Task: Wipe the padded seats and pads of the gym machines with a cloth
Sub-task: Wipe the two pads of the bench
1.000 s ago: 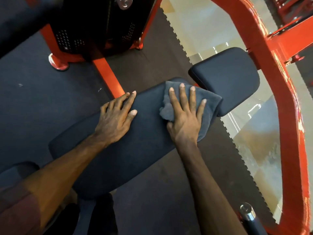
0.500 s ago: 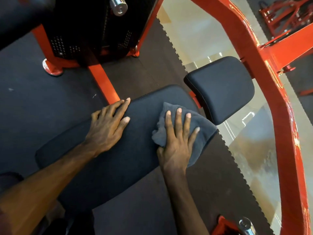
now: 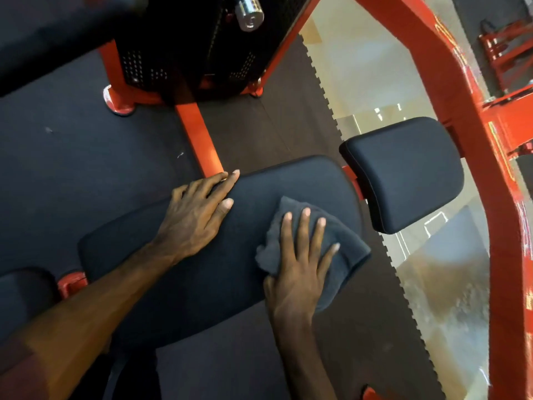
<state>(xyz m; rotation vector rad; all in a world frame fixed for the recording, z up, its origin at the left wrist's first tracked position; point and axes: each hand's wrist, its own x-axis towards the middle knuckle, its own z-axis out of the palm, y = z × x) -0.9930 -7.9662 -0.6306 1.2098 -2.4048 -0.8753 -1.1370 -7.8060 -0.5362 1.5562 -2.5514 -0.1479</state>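
Pressing cloth on seat pad — right hand, thumb hidden.

Dark rubber flooring covers the left and bottom, ending in a toothed, jigsaw-like edge against a glossy pale floor that mirrors bright lights. A red steel frame curves down the right side. A black perforated housing stands at top on red feet.
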